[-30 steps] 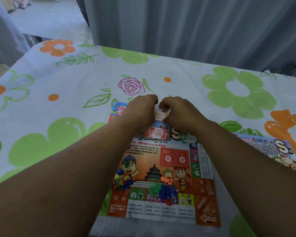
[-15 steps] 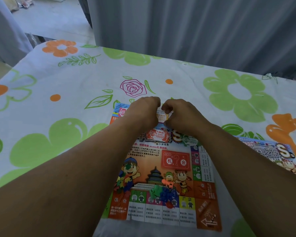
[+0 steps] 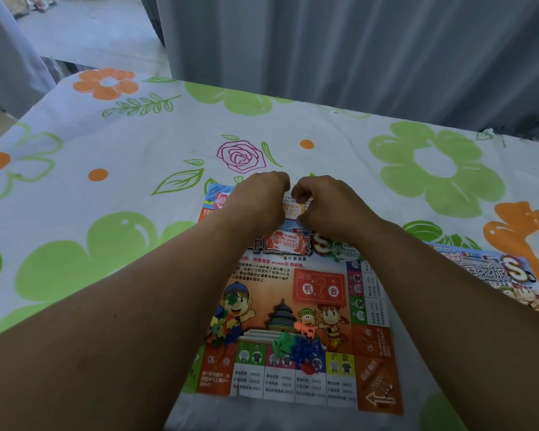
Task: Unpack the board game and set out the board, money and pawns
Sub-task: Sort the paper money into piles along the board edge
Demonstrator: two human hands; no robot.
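Observation:
The colourful paper game board [image 3: 318, 306] lies flat on the flowered tablecloth. At its far edge my left hand [image 3: 259, 197] and my right hand [image 3: 327, 203] are side by side, fingers curled, both pinching a small pale-yellow money note [image 3: 294, 206] between them. A red money note [image 3: 285, 242] and a green one [image 3: 344, 251] lie on the board just below my wrists. Small plastic pawns, green, blue and orange [image 3: 296, 343], sit near the board's front edge. A pile of small coloured pieces [image 3: 224, 329] lies by my left forearm.
The game's printed packaging [image 3: 492, 269] lies on the cloth to the right, partly under my right forearm. The flowered tablecloth [image 3: 106, 169] spreads wide to the left and beyond the board. Grey curtains [image 3: 355, 51] hang behind the table's far edge.
Both hands have stayed together at the board's far edge, fingers working the yellow note slightly. The view shifted a little.

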